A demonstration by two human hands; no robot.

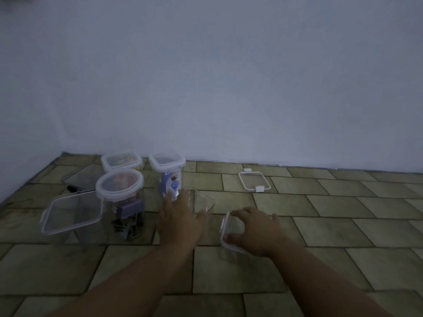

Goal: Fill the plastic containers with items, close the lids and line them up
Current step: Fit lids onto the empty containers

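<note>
Floor: tiled floor meets a pale wall – everything sits on the tiles, in dim light.
Square container: lidded clear box at far left, seemingly empty, though the blur makes that hard to call.
Round jar: lid on, binder clips inside, just right of the square one.
Back pair: a low lidded tub and a tall lidded jar near the wall.
Open container: clear empty container stands under your left hand, rim showing beyond it.
Left fingers: curled over its near wall, gripping it.
Lid: your right hand holds the lid, just right of that container, apart from it.
Right fingers: spread along the lid's edges, clamping it.
Key relation: the container lies to the left of your lid – nothing is in it, so I'd fill first.
Spare lid: flat, well apart.
</note>
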